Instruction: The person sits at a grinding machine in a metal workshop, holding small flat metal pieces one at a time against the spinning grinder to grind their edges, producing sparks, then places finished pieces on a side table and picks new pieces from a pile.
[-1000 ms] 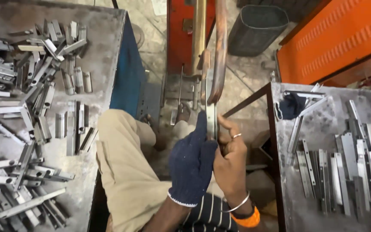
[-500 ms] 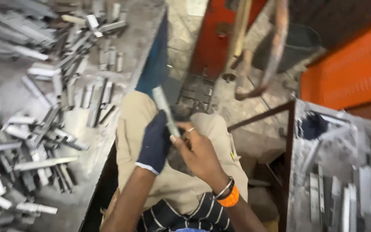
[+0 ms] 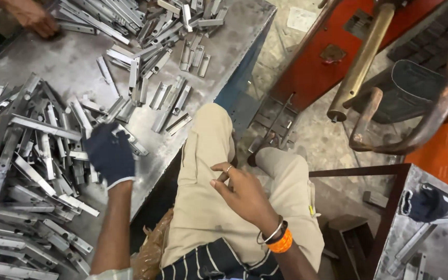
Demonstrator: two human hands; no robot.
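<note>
Metal strip (image 3: pixel 130 141) lies on the tabletop (image 3: pixel 73 67) beside the pile (image 3: pixel 32 155), under the gloved left hand (image 3: pixel 111 153), whose fingers curl over it; a firm grip cannot be told. Best pinch one strip only. Right hand (image 3: pixel 239 189) rests loosely open and empty on the thigh.

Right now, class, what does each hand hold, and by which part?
The gloved left hand rests on the metal strips; whether it grips one cannot be told. The bare right hand holds nothing.
</note>
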